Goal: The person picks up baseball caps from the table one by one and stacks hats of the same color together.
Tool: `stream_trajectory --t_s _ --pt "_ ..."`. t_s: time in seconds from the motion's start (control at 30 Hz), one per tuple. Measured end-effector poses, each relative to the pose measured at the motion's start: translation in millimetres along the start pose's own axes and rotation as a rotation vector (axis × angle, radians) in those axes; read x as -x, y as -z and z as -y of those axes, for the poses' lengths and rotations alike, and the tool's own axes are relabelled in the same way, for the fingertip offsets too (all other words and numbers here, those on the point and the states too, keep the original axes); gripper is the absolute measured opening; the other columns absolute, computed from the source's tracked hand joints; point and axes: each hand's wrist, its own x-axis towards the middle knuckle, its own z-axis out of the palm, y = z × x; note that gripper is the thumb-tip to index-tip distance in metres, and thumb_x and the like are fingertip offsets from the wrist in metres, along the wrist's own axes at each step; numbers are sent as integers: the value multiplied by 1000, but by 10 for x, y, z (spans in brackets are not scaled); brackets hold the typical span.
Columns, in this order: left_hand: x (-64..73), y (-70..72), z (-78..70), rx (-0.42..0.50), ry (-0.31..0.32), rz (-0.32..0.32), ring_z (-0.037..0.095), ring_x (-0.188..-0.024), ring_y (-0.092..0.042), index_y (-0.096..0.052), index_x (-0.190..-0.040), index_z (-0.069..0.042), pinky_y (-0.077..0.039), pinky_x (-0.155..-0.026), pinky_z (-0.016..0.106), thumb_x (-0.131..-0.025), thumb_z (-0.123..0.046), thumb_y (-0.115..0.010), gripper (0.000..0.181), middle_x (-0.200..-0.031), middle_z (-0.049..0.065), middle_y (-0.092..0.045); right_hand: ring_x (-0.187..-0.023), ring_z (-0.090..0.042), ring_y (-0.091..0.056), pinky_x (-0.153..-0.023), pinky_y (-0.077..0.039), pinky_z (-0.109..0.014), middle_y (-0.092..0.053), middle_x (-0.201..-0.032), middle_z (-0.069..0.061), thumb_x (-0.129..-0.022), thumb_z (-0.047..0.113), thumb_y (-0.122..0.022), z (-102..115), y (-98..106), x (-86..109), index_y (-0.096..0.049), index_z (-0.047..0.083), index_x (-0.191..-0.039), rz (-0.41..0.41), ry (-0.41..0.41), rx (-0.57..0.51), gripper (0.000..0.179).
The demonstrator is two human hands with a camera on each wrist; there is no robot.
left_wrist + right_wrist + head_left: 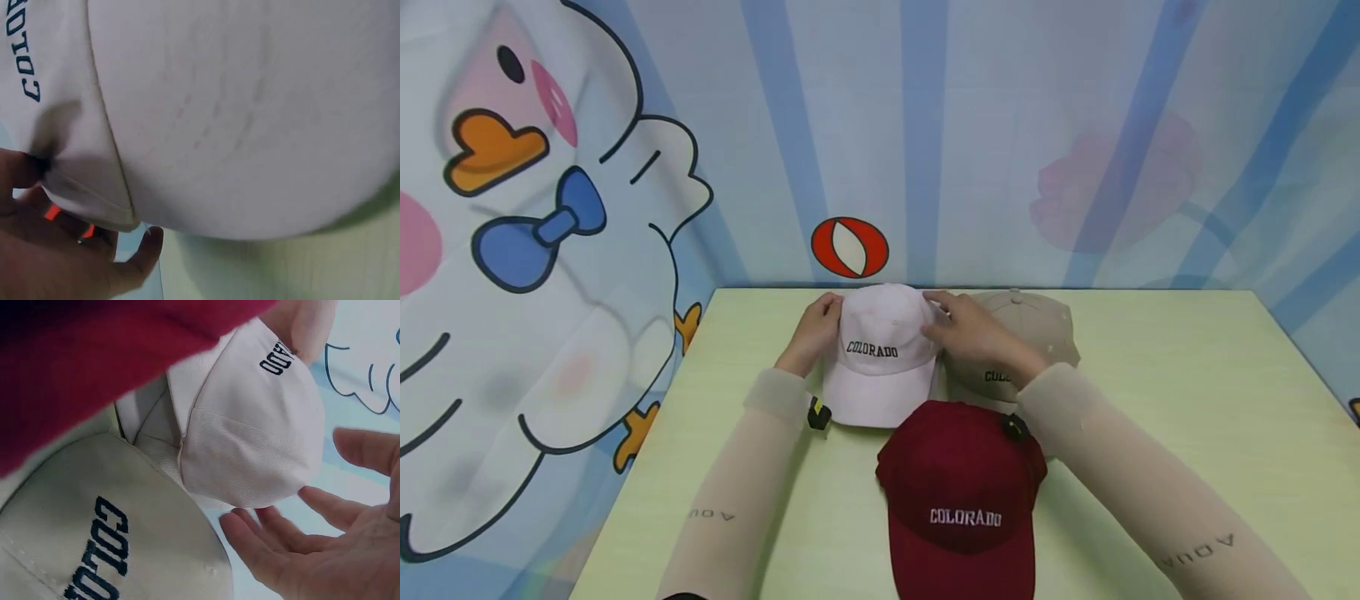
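Observation:
A pale pinkish-white cap (887,312) with COLORADO across its front stands near the back of the table, brim toward me. My left hand (811,337) holds its left side; in the left wrist view the fingers (25,169) bend around the lower crown and the fabric dents there. On the other side is my right hand (973,329), its fingertips touching the crown. The right wrist view shows those fingers (256,547) loosely extended, with the thumb away from the cap. Behind the right hand sits a beige cap (1037,321), its lettering partly covered.
A dark red cap (962,467) with white COLORADO lettering lies in front, between my forearms, its brim cut off by the frame. The pale yellow-green table (1187,400) ends at a printed cloth backdrop (985,150) with a cartoon bird (580,350) on the left.

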Motion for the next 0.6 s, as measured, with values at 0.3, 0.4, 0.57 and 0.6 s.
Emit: stream_trajectory --t_s 0.3,0.4,0.57,0.6 --pt "35 -110 7 -163 18 -57 32 -113 -57 -60 -126 -14 -48 -104 53 -112 -39 -34 39 -125 14 -64 -141 -45 -43 -116 -40 -59 -44 -151 -32 -102 25 -60 -4 -78 119 -40 6 -158 -8 20 166 62" --pt "83 -122 -21 -165 21 -73 34 -116 -57 -57 -130 -11 -48 -105 53 -112 -38 -34 40 -129 16 -62 -148 -44 -38 -121 -34 -58 -41 -157 -31 -103 25 -59 -34 -72 124 -33 4 -161 69 10 145 67" --pt "266 -121 -101 -181 -22 -122 39 -129 -51 -48 -142 -2 -43 -111 54 -111 -32 -34 45 -141 23 -49 -143 -39 -46 -121 -37 -53 -42 -157 -30 -104 24 -59 -118 -78 88 -24 0 -162 161 13 90 72" --pt "312 -120 -118 -189 -33 -128 40 -132 -49 -45 -146 -2 -42 -114 55 -111 -31 -34 47 -144 24 -45 -141 -38 -49 -119 -39 -52 -44 -156 -30 -104 24 -59 -134 -78 80 -23 -1 -162 170 13 76 73"
